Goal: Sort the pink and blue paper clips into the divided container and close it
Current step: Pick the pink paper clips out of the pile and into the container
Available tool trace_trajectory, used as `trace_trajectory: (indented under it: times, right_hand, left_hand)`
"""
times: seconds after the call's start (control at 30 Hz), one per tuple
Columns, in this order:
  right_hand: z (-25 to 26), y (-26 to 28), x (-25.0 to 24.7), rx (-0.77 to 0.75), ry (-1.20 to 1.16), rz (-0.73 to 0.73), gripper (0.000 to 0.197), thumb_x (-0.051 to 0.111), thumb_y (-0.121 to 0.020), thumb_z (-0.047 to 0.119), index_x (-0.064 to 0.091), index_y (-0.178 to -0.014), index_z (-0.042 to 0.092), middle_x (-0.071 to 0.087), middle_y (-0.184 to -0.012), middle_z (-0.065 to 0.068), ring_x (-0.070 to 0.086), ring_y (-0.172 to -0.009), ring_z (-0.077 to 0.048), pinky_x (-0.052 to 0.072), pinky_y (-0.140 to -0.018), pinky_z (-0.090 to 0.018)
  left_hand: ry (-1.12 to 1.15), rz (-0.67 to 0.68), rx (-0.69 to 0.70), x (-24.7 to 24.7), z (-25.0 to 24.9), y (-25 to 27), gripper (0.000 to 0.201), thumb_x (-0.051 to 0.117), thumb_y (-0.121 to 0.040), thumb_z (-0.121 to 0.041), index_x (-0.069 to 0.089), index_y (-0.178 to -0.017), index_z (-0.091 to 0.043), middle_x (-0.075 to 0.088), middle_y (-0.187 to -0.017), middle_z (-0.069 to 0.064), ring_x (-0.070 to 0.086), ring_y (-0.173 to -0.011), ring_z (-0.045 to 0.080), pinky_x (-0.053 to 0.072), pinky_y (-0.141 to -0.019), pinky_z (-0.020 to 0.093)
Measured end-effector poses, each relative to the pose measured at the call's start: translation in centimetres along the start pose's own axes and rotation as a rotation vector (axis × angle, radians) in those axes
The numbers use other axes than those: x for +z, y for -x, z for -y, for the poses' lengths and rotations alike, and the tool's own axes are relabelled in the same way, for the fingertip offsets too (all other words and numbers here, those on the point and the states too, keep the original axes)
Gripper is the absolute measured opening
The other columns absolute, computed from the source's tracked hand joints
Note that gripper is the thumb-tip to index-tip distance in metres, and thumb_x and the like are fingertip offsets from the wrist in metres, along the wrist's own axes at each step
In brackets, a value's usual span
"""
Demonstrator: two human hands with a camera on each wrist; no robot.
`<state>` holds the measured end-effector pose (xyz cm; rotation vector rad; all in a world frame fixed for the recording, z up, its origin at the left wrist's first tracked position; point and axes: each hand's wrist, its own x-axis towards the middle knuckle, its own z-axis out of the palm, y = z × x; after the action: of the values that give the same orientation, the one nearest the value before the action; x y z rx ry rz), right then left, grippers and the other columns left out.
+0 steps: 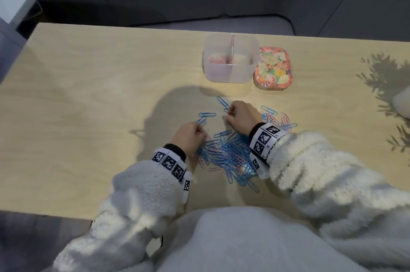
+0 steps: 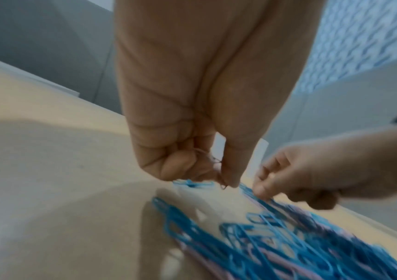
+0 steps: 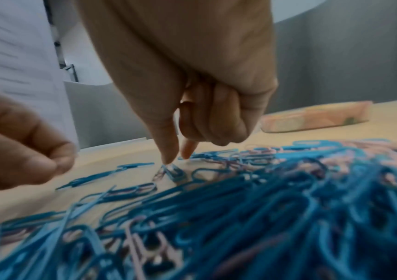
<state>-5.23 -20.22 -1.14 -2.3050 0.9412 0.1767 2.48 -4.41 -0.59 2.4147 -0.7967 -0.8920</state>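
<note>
A mixed pile of blue and pink paper clips (image 1: 230,154) lies on the table in front of me. My left hand (image 1: 190,136) hovers at the pile's left edge, fingers curled round a few pink clips (image 2: 208,158), thumb and forefinger tip (image 2: 228,181) down at the table. My right hand (image 1: 238,114) is over the pile's far side. Its thumb tip (image 3: 168,161) touches a pink clip (image 3: 159,173) lying next to a blue one, the forefinger is just apart, and the other fingers are curled in. The clear divided container (image 1: 230,72) stands open beyond, with pink clips (image 1: 218,59) in its left half.
The floral lid (image 1: 273,67) lies flat just right of the container. A few single blue clips (image 1: 207,114) are scattered left of the pile. A pale rounded object (image 1: 401,102) sits at the right edge. The wooden table (image 1: 88,105) extends left.
</note>
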Motion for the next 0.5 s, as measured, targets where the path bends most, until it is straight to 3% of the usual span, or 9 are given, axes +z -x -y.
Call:
trace_trajectory:
  times: [0.1,0.2,0.27,0.4,0.5]
  right_hand:
    - [-0.9,-0.3,-0.5,0.037,0.012,0.009,0.007,0.059,-0.085,0.017,0.062,-0.081,0.012,0.069,-0.094,-0.013,0.062,-0.092,-0.031,0.047,-0.077,-0.033]
    - [-1.5,-0.2,-1.2,0.060,-0.021,-0.074,0.008,0.054,-0.085,0.013,0.058,-0.079,0.015,0.068,-0.093,-0.015,0.062,-0.089,-0.033,0.047,-0.074,-0.034]
    - [-1.3,0.1,-1.2,0.013,-0.022,-0.093,0.009,0.052,-0.085,0.016,0.057,-0.078,0.016,0.067,-0.090,-0.015,0.060,-0.086,-0.034,0.042,-0.068,-0.032]
    - [0.2,0.8,0.3,-0.034,0.049,0.055,0.019,0.062,-0.081,0.030,0.062,-0.073,0.013,0.066,-0.080,-0.007,0.060,-0.080,-0.028,0.043,-0.068,-0.031]
    - [0.6,0.2,0.9,-0.042,-0.006,0.132,0.025,0.065,-0.080,0.019,0.059,-0.057,0.017,0.070,-0.079,-0.007,0.063,-0.078,-0.024,0.049,-0.072,-0.033]
  left_hand:
    - [0.298,-0.006,-0.020,-1.4,1.9,-0.1,0.016,0.058,-0.090,-0.015,0.055,-0.074,-0.015,0.058,-0.073,0.001,0.056,-0.073,0.020,0.045,-0.070,0.030]
    - [0.461,0.032,-0.053,-2.5,3.4,0.4,0.017,0.057,-0.090,-0.010,0.056,-0.075,-0.017,0.058,-0.070,-0.001,0.053,-0.064,0.011,0.046,-0.053,0.011]
    - [0.507,0.052,-0.095,-2.9,4.0,0.5,0.016,0.054,-0.090,-0.005,0.057,-0.079,-0.016,0.054,-0.067,0.001,0.047,-0.059,0.009,0.039,-0.044,0.005]
    - [0.649,0.089,-0.205,-3.1,3.8,0.9,0.025,0.043,-0.091,-0.002,0.051,-0.071,-0.014,0.047,-0.063,0.005,0.042,-0.045,0.007,0.034,-0.041,0.013]
    - [0.576,0.153,-0.141,-2.9,3.5,1.5,0.031,0.045,-0.096,-0.017,0.046,-0.065,-0.014,0.043,-0.061,0.004,0.038,-0.050,0.012,0.029,-0.048,0.021]
